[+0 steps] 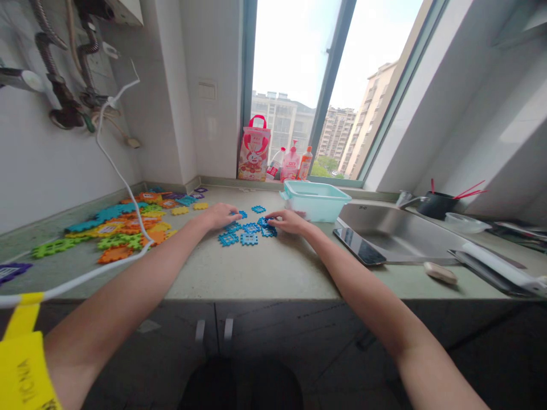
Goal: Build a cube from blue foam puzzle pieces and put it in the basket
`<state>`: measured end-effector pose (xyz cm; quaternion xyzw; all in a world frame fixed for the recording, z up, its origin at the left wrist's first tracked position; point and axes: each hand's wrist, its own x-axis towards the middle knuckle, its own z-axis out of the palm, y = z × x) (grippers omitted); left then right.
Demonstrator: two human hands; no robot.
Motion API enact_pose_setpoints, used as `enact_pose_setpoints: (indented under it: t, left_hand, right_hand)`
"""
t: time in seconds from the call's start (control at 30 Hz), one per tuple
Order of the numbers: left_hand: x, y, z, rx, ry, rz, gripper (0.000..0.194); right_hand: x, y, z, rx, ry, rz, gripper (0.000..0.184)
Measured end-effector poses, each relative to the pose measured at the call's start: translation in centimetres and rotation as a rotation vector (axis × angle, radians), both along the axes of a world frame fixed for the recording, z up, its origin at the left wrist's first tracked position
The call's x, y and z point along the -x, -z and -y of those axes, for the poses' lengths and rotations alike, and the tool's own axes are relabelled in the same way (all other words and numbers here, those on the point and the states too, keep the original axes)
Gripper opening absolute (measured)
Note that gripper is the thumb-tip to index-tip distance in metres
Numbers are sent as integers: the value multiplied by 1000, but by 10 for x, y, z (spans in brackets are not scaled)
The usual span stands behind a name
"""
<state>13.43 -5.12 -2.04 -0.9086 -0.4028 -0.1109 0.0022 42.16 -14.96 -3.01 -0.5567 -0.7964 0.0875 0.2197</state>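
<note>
Several blue interlocking plastic tiles [249,239] with notched edges and hollow middles lie in a loose group on the counter in front of me. At the group's left, my left hand [219,216] has its thumb and fingers closed on the edge of a blue tile [243,214]. From the right, my right hand [289,221] reaches in, with its fingertips closed on another blue tile [265,222] over the group. A separate blue tile [258,209] lies a little behind, between the hands.
Orange, green, yellow, teal and purple tiles [115,228] are heaped at the left, crossed by a white cable [122,176]. A mint plastic bin [320,199], a phone [359,246], a sink [380,228] and a bar of soap [440,273] are at the right. Bottles [290,164] line the windowsill.
</note>
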Motion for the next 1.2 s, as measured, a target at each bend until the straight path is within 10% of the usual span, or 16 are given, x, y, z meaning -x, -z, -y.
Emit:
enact_pose_setpoints:
  t: [0.3,0.73,0.97,1.2]
  left_hand:
    - [16,-29,9,-34,-217,45,52]
    - [37,-39,6,561,157,72,78]
    - [34,-23,0,383,98,105,71]
    - [7,-12,19,136,125,326,60]
  right_hand:
    - [0,10,-7,-84,18,-80,30]
    - [14,10,-13,-140,193,-7,21]
    - [3,2,-1,-198,273,-61,27]
    - [1,-20,18,-211,-47,-121,27]
